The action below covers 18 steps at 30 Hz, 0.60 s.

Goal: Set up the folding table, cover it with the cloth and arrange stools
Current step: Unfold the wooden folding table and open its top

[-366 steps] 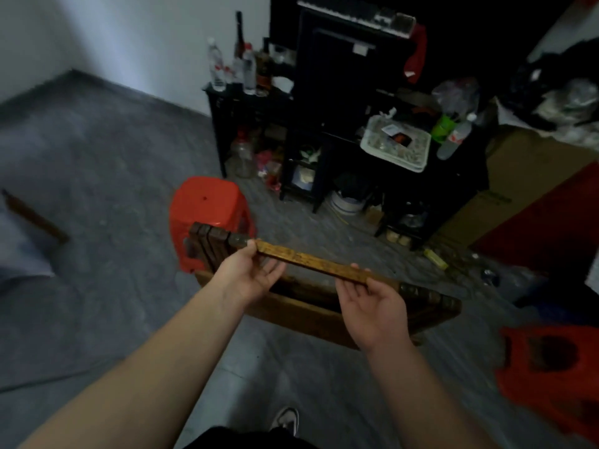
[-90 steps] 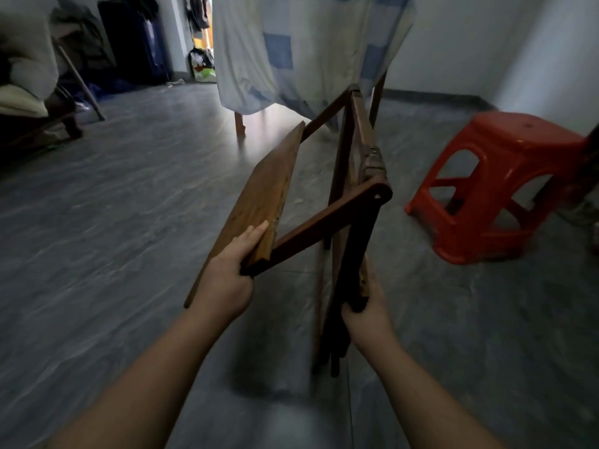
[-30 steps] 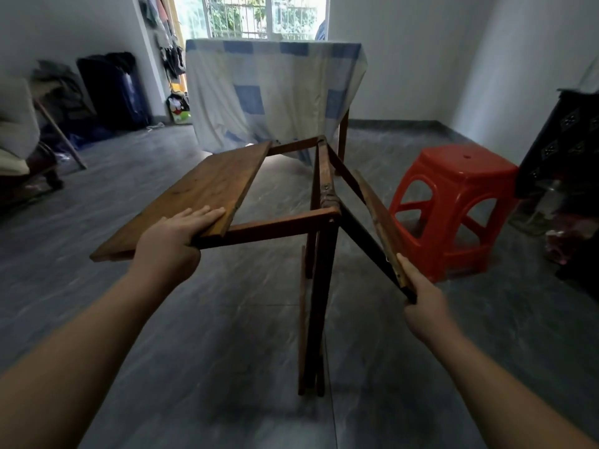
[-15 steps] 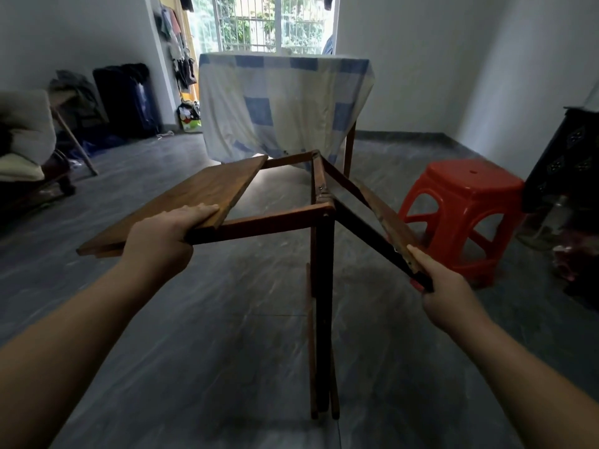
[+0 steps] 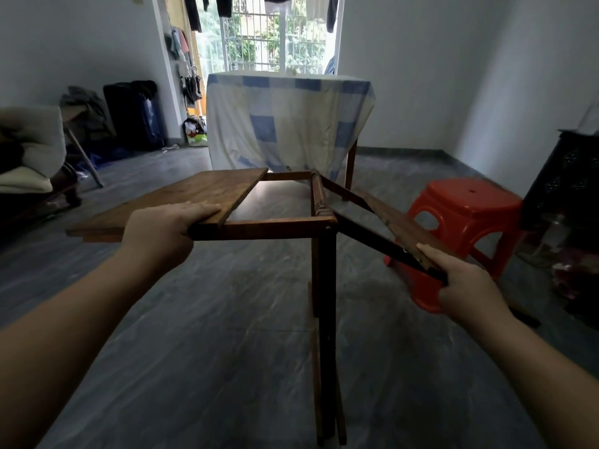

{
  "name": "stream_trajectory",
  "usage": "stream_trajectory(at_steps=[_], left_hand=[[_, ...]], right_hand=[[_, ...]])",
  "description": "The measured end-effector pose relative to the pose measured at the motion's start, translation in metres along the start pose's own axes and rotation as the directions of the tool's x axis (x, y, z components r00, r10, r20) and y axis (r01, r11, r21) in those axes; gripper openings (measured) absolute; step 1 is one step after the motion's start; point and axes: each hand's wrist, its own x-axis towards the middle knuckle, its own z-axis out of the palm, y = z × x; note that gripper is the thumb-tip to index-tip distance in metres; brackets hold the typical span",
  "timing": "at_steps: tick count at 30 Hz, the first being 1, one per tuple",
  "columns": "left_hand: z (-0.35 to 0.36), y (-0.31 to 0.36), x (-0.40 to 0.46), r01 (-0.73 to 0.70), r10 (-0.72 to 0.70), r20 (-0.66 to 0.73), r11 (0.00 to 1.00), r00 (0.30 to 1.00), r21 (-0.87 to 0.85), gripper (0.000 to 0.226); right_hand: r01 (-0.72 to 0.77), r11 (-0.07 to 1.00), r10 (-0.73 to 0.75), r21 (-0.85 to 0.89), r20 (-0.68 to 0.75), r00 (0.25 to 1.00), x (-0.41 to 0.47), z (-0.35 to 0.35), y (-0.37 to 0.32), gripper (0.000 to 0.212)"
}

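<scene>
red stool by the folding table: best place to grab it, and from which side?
Red stool stands upright, seat bare. Probably best gripped at the seat rim, where the arched side openings let fingers curl under. Come from above on its left, near side; a dark cabinet crowds its right.

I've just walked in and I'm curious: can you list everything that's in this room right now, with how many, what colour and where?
folding table: one, brown wood, centre, half unfolded, its right leaf still slanting down
stool: one, red plastic, right of the folding table
covered table: one, under a white and blue checked cloth, behind, by the window
hanging clothes: several, dark, above the window
suitcase: one, dark, at the left wall
cushioned seat: one, cream, far left
cabinet: one, black, far right
floor: grey
left hand: grip on the raised left leaf's near edge
right hand: grip on the lowered right leaf's end
</scene>
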Motion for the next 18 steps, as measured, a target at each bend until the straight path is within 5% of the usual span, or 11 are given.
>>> stream_trajectory(at_steps=[18], left_hand=[[0.029, 0.009, 0.01, 0.094, -0.092, 0.021, 0.99, 0.996, -0.102, 0.065]], right_hand=[[0.067, 0.995, -0.07, -0.076, -0.04, 0.997, 0.017, -0.005, -0.019, 0.066]])
